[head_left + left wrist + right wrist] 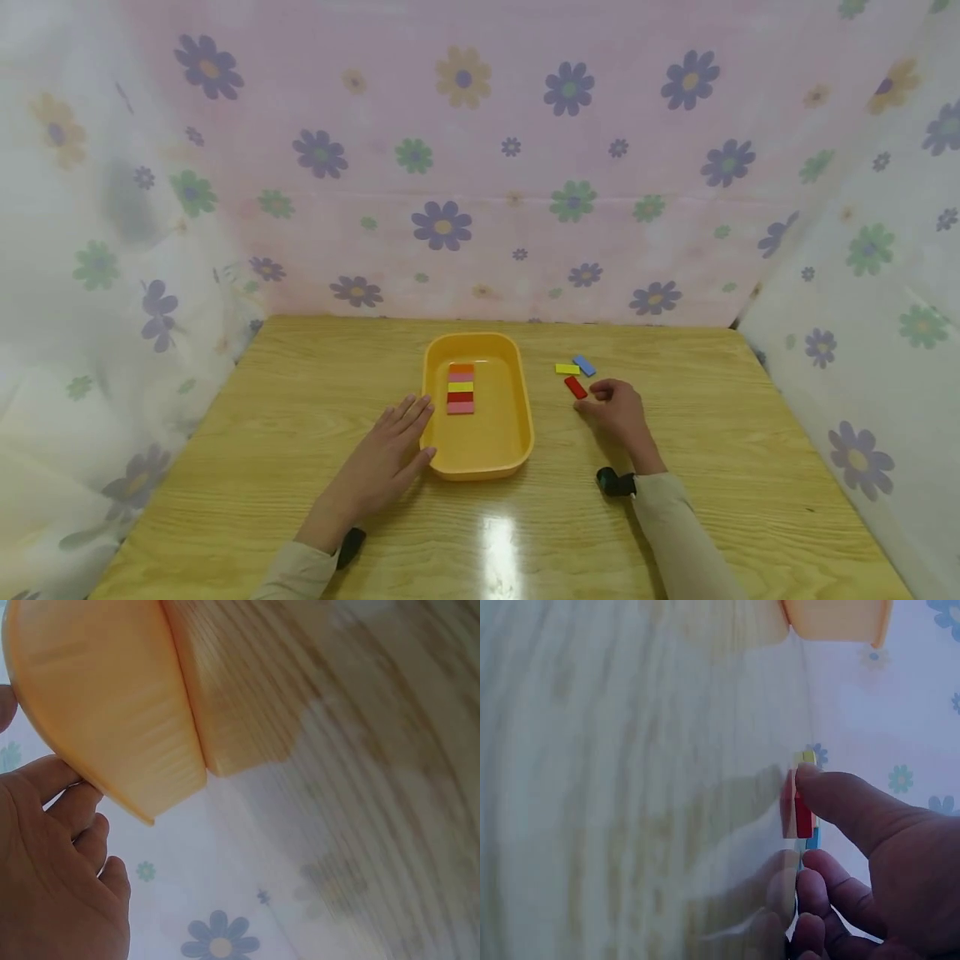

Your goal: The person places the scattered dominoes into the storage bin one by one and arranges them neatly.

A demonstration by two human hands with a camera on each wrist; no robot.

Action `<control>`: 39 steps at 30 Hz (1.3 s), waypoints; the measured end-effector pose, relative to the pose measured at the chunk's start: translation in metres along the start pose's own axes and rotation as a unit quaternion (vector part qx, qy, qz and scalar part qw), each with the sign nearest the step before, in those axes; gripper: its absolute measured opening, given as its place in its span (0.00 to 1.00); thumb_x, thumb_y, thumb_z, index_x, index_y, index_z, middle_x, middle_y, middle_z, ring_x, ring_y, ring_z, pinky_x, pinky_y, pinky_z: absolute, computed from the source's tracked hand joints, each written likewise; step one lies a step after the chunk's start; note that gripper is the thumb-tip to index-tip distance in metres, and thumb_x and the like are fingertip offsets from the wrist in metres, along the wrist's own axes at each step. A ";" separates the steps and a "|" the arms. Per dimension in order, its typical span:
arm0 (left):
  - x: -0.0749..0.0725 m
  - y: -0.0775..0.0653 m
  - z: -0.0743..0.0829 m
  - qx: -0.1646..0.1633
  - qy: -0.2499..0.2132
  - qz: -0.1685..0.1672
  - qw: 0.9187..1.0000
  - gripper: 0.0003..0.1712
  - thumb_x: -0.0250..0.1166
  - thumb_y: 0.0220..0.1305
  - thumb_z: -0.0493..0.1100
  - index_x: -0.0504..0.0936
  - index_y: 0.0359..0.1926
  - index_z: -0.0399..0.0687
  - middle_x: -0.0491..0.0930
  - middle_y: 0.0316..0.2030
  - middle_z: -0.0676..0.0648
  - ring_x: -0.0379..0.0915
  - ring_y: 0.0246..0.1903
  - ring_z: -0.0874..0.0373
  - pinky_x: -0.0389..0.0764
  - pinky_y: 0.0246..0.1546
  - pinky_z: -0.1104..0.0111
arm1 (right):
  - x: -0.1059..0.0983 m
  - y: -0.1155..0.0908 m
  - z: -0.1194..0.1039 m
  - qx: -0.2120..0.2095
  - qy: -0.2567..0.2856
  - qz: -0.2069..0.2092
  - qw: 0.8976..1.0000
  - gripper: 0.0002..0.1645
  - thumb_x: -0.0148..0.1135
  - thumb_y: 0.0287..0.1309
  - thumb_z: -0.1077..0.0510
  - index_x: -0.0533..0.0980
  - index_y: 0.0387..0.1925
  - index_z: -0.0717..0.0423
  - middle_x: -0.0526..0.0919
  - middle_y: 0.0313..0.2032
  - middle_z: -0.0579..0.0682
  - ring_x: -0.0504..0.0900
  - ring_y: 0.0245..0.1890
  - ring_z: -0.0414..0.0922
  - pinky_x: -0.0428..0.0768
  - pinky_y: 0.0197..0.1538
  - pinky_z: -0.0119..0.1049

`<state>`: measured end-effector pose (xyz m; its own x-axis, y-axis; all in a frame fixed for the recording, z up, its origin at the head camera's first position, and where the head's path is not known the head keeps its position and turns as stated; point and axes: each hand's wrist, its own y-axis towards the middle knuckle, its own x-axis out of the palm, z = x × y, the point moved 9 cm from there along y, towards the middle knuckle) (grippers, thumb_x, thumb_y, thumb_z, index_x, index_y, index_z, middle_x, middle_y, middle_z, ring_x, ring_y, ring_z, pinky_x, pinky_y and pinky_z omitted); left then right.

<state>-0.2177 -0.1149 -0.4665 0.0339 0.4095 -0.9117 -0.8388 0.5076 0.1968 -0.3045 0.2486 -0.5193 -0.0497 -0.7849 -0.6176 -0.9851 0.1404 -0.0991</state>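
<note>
Right of the yellow tray (495, 429), the red tile (575, 387), probably light and stiff, suits a pinch across its long edges; the right hand (622, 414) has thumb and forefinger parted beside it, the left hand's (386, 454) outstretched fingers touching the tray.

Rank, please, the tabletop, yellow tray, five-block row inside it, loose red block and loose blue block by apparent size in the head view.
1. Wood-grain tabletop
2. Yellow tray
3. Five-block row
4. Loose red block and loose blue block: too alike to rank
</note>
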 end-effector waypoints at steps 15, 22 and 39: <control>0.001 0.000 0.001 -0.005 -0.001 -0.007 1.000 0.38 0.55 0.78 0.55 0.58 0.79 0.42 0.52 0.79 0.48 0.43 0.80 0.49 0.50 0.78 0.47 | -0.003 0.003 -0.001 0.004 -0.014 0.027 1.000 0.16 0.72 0.58 0.56 0.84 0.43 0.64 0.84 0.37 0.57 0.79 0.35 0.50 0.75 0.35 0.36; 0.003 0.000 0.001 -0.005 0.002 -0.007 1.000 0.38 0.55 0.78 0.55 0.57 0.79 0.43 0.52 0.79 0.47 0.43 0.80 0.49 0.49 0.79 0.47 | -0.001 0.004 0.003 0.005 -0.021 0.024 0.999 0.16 0.71 0.58 0.56 0.83 0.44 0.63 0.84 0.38 0.57 0.79 0.36 0.51 0.75 0.37 0.37; 0.000 -0.001 0.002 0.002 0.028 0.004 1.000 0.38 0.53 0.78 0.56 0.58 0.78 0.41 0.53 0.79 0.47 0.46 0.79 0.48 0.52 0.78 0.47 | -0.009 -0.012 -0.015 -0.034 0.055 0.038 0.997 0.16 0.67 0.65 0.59 0.81 0.49 0.66 0.85 0.45 0.63 0.84 0.41 0.52 0.82 0.40 0.32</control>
<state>-0.2158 -0.1140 -0.4663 -0.0043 0.3708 -0.9287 -0.8371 0.5067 0.2062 -0.2947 0.2444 -0.5009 -0.1377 -0.8352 -0.5324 -0.9867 0.1624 0.0005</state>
